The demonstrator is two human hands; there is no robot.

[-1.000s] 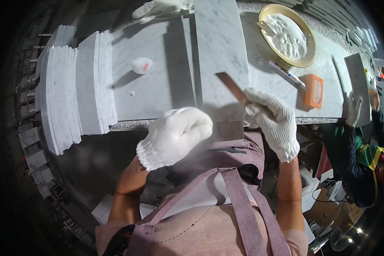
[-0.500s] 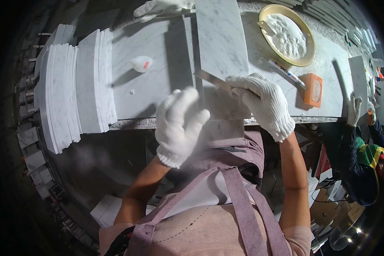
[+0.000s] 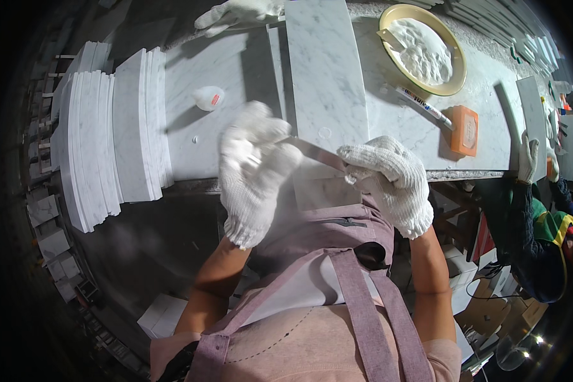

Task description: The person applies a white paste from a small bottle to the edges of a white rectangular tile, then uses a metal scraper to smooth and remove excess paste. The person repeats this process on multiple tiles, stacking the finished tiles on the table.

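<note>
In my gloved right hand (image 3: 391, 181), the fingers are closed around the near end of a flat metal blade (image 3: 317, 154), which slants up to the left. My gloved left hand (image 3: 256, 172) is at the blade's far tip, its curled fingers and thumb on either side of it; motion blurs the fingers somewhat. Both hands are over the near edge of the bench. Beyond them a long grey-veined marble slab (image 3: 326, 70) lies lengthwise away from me, with a faint ring mark on its surface.
A yellow bowl (image 3: 459, 79) holds white powder and a small scraper (image 3: 391, 39). Near it lie a marker pen (image 3: 424, 109) and an orange block (image 3: 465, 132). Leftward are a small white bottle (image 3: 207, 98) and stacked slabs (image 3: 89, 140). A co-worker's gloved hand (image 3: 527, 159) is far right.
My right hand has drawn back toward me with the blade, off the slab. My left hand has moved up and slightly left, its fingers coming to the blade's tip.
</note>
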